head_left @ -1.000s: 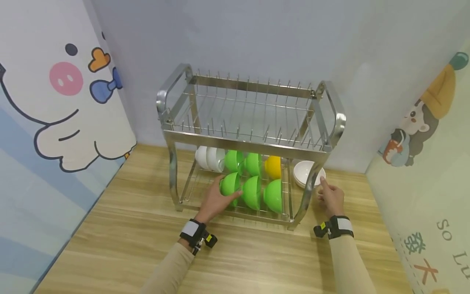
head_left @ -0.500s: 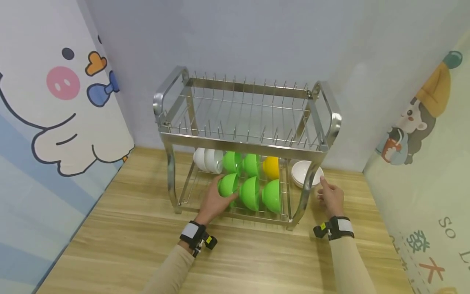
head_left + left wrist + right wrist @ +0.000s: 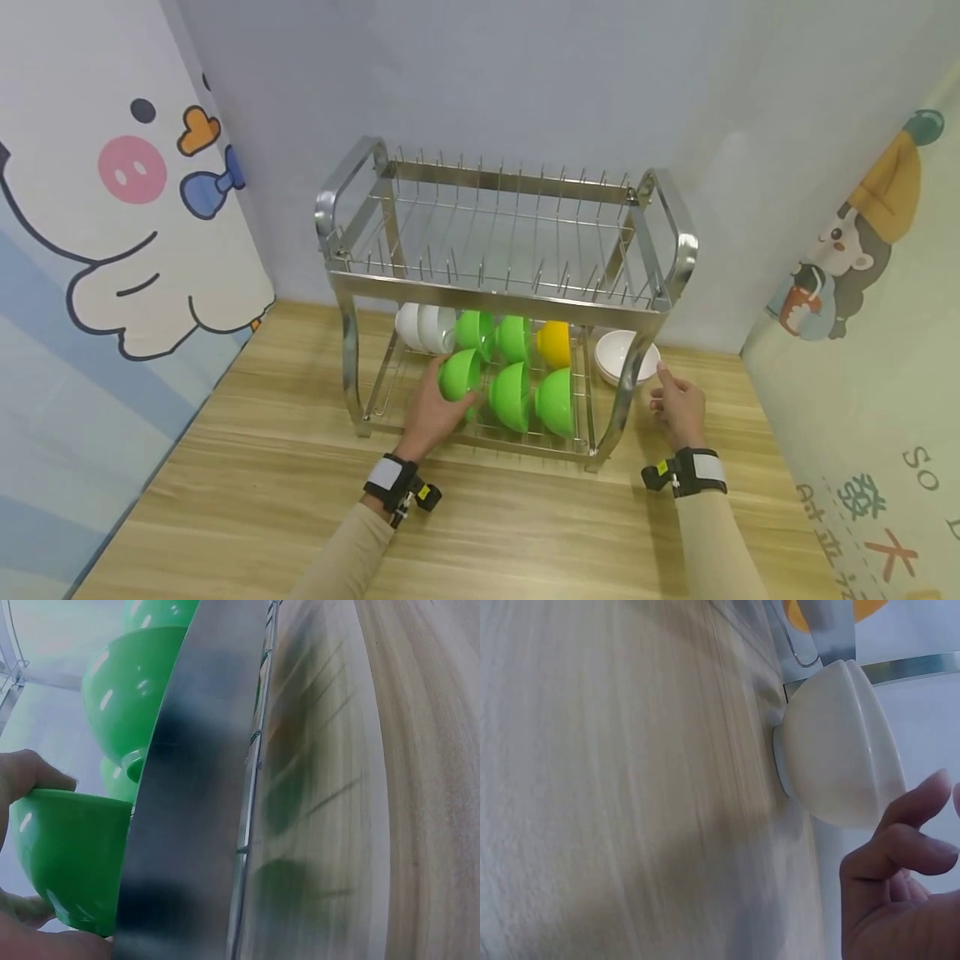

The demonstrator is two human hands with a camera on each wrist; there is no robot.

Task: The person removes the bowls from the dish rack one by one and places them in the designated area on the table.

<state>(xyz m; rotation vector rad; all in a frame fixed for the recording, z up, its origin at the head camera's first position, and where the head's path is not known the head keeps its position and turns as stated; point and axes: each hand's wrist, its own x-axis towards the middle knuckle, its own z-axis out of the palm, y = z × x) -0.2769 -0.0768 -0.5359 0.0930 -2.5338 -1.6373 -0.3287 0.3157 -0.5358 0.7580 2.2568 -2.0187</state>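
My left hand grips a green bowl at the front left of the lower shelf, thumb and fingers spread across it. In the left wrist view this green bowl sits between thumb and fingers, beside the rack's metal front bar. Two more green bowls stand on edge to its right, the nearer one just apart from it. My right hand is beside two nested white bowls on the table, its fingers loosely bent and holding nothing. One fingertip lies right at the white rim.
A two-tier steel dish rack stands on the wooden table against the grey wall. Its back row holds white bowls, green bowls and a yellow bowl. Wire prongs line the upper tier. A rack leg stands before the white bowls.
My left hand has shifted slightly left with the green bowl, widening the gap to the neighbouring green bowl. My right hand stays about where it was beside the white bowls.
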